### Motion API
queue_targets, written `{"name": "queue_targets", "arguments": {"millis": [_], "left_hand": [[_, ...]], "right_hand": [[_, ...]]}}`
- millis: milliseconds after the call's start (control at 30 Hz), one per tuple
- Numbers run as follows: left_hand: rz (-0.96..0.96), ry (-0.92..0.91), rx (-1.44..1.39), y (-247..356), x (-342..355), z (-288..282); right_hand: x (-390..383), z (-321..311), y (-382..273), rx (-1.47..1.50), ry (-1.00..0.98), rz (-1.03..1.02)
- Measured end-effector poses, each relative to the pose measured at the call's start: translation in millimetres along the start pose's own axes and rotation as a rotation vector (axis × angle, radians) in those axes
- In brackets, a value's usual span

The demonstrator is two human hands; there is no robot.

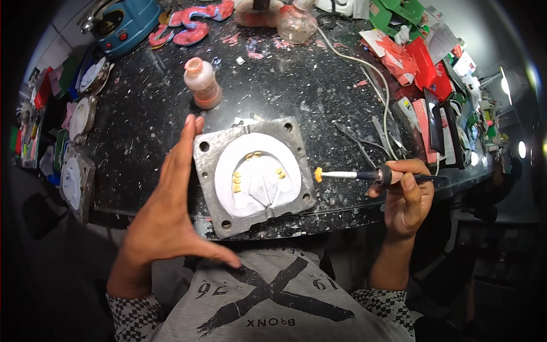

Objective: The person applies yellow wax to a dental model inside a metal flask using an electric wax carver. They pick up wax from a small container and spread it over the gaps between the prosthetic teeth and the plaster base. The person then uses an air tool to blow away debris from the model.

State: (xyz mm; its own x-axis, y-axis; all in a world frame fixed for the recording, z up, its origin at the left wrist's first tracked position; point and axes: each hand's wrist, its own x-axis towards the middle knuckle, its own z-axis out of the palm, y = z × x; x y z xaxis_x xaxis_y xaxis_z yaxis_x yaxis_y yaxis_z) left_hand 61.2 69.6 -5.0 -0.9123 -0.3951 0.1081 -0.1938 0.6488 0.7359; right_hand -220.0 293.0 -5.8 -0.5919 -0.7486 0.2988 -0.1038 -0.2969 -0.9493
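Note:
A square grey metal dental flask half (203, 181) sits at the table's front edge. White plaster (227, 165) fills it, with several yellow teeth (237, 182) set in a curve. My left hand (165, 208) is beside the flask's left side, thumb and fingers spread wide, holding nothing. My right hand (407, 196) is closed round a brush (342, 175) with a yellow tip, a pale shaft and a dark handle. The brush lies level, its tip pointing left, just off the flask's right edge. A dark, pinkish collar-like part at the fingers is hard to make out.
Beyond the flask stands a small bottle (203, 85) of pink stuff. Pliers-like metal tools (356, 142) and a white cable (382, 77) lie to the right. More plaster-filled flasks (73, 182) line the left edge. A blue machine (122, 25) stands far left.

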Motion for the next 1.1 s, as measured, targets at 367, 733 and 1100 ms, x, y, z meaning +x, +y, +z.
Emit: {"name": "queue_targets", "arguments": {"millis": [367,733,1100], "left_hand": [[0.262,0.267,-0.451,-10.0,14.9,32.5],[0.558,0.465,-0.128,17.1,7.7,48.8],[0.41,0.538,-0.291,29.8,-3.5,70.2]], "right_hand": [[-9.1,-3.0,-0.1,0.06,0.035,-0.014],[-5.8,40.7,-32.7,-0.375,-0.112,-0.192],[-6.9,50.2,-25.9,-0.352,-0.12,-0.171]]}}
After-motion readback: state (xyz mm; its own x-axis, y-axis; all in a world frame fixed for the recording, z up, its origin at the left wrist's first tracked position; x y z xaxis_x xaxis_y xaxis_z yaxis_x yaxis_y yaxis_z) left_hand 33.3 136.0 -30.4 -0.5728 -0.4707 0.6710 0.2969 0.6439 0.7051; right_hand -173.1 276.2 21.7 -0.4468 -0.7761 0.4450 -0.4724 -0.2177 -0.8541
